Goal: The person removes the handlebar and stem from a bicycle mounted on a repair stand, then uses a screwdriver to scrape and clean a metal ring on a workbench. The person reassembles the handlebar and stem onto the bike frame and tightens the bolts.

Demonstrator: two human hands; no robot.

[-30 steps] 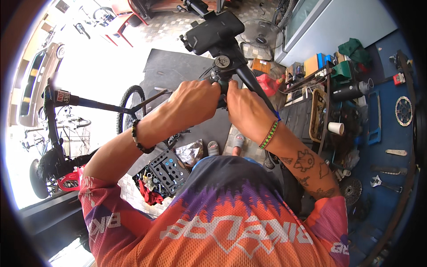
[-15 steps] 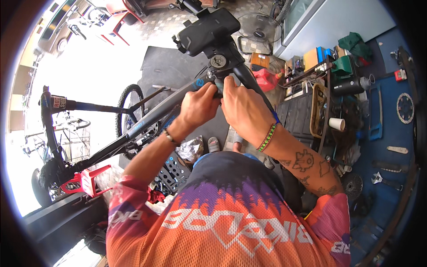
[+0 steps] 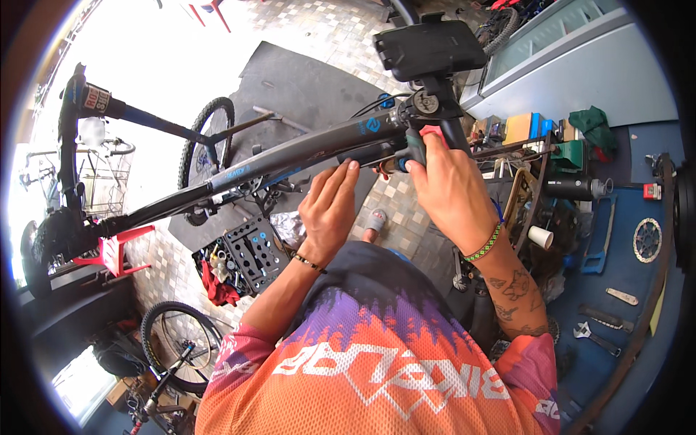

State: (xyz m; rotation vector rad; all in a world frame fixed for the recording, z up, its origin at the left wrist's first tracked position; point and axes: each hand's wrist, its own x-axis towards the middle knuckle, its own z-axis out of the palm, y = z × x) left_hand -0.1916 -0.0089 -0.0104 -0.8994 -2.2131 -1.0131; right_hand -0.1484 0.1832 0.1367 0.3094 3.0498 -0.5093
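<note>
A dark grey mountain bike frame [image 3: 297, 154] runs across in front of me, from the head tube at upper right to the rear wheel at far left. My right hand [image 3: 453, 188] is closed around a tool with a green-and-black handle [image 3: 415, 147], just below the stem; its working end cannot be made out clearly. My left hand [image 3: 328, 210] is at the underside of the frame, fingers pressed together and fingertips against the black lower tube [image 3: 368, 154]. Its thumb and anything pinched there are hidden. Above, a black phone holder [image 3: 431, 49] sits on the handlebar.
An open black tool case [image 3: 254, 250] lies on the floor at left, beside a red cloth [image 3: 217, 286]. A loose bicycle wheel [image 3: 181, 344] stands at lower left. On the right are a cluttered shelf with a white cup [image 3: 540, 237] and a blue tool board [image 3: 609, 312].
My view has turned, so the bike's front sits farther right. My left hand has come away from the head tube and down along the frame; my right hand stays near the stem.
</note>
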